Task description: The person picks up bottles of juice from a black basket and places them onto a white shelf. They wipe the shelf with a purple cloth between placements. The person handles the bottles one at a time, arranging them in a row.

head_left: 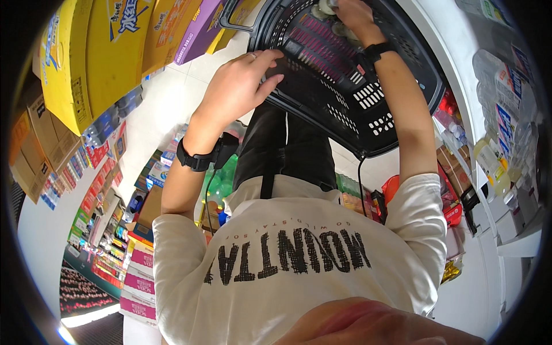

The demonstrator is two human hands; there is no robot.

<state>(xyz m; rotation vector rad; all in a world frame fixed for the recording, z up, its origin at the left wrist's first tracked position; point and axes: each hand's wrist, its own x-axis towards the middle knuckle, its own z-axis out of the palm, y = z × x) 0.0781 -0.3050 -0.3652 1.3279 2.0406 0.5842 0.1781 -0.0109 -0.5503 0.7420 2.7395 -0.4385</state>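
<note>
A black plastic shopping basket [345,123] with slotted walls is in front of me, tilted. My left hand [247,80] lies over its left rim, fingers stretched out and thumb apart. My right hand [355,20] reaches into the far part of the basket. Its fingers are closed around a pale, round-ended container [328,6], partly cut off by the upper edge of the picture. Another pale container [342,30] lies below that hand, partly hidden by it. Pink-purple shows through the basket's slots. Black bands circle both wrists.
Yellow cartons [95,63] and a purple carton [198,31] stand at upper left. Green bottles [221,178] are on the floor near my legs. Wrapped clear bottles [500,109] line the right, behind a white edge [454,63]. Pink-and-white boxes [140,282] are stacked at lower left.
</note>
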